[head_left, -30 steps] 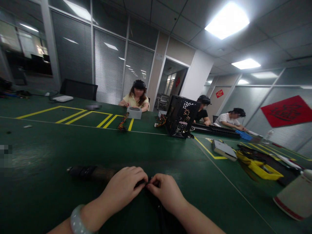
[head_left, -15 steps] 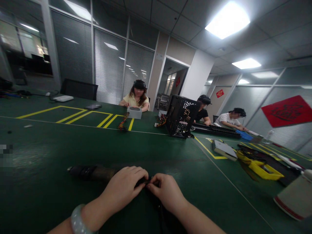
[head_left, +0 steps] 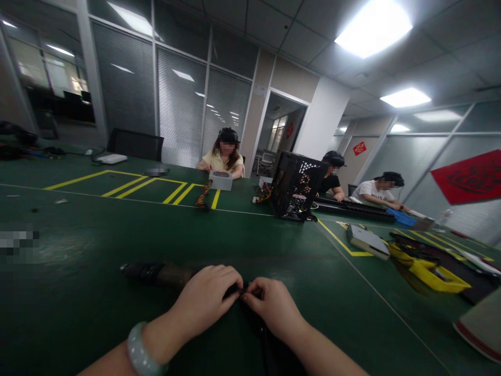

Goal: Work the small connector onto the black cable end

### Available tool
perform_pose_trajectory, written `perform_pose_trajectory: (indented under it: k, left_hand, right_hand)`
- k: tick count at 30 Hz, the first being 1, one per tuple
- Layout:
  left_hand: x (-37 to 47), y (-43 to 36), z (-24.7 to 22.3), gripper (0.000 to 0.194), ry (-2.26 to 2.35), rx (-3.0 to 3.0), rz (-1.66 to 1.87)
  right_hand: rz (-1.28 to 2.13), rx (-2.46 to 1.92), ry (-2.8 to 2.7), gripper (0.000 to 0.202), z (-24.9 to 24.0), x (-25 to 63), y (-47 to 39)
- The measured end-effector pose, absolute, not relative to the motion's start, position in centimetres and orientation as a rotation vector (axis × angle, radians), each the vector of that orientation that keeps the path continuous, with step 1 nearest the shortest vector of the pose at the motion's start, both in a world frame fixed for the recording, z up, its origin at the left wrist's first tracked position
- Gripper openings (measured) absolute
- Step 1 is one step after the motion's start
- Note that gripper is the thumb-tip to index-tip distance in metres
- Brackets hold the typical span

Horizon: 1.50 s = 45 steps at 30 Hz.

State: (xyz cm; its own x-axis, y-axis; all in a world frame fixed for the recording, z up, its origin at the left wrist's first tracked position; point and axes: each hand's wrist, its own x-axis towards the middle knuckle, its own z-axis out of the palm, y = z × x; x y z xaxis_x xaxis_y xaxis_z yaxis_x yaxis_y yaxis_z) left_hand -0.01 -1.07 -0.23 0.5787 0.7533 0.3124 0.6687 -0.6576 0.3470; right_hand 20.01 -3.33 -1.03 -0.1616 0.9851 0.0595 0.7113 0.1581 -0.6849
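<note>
My left hand [head_left: 211, 292], with a pale bangle [head_left: 143, 351] on its wrist, is closed with thumb and fingers pinched round something small and dark. Fingertips of my right hand [head_left: 274, 305] are pinched at the same spot, nearly touching the left ones. What they hold is mostly hidden. A dark strap-like object [head_left: 263, 334] runs down from between the hands toward the bottom edge. To the left, a dark cylindrical object with a pointed tip [head_left: 156, 273] lies on the green table, its right end hidden behind my left hand.
Across the green table [head_left: 117, 230] stand a black computer case [head_left: 296, 185] and a grey power unit [head_left: 221, 180] with cables. At right are a grey box [head_left: 368, 241], a yellow tray [head_left: 440, 279] and a pale container [head_left: 481, 326]. Three people sit beyond.
The whole view has shifted, so the scene and both hands appear slightly further right. Both hands keep the same pinched pose.
</note>
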Motion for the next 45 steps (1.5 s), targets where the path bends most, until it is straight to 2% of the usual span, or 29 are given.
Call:
perform_pose_trajectory:
  k: [45]
  left_hand:
    - [0.10, -1.21, -0.29, 0.011, 1.223, 2.642, 0.666]
  right_hand:
    - [0.730, -1.608, -1.957, 0.010, -0.69, 19.92, -3.31]
